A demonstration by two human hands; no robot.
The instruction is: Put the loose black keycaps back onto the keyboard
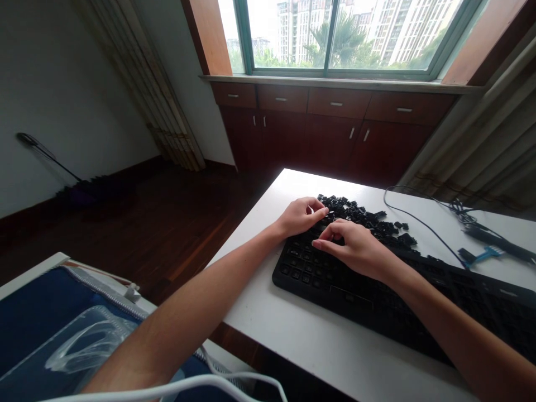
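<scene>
- Left hand (299,215), fingers curled, touches the loose keycaps (368,220) (grasp unclear).
- Right hand (355,248) rests half-curled on the black keyboard (377,301); I cannot tell whether it holds anything.

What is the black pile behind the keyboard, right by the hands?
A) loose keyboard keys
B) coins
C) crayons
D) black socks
A: the pile of loose keys is small black caps lying on the white table just behind the keyboard, where the left hand and right hand are.
</scene>
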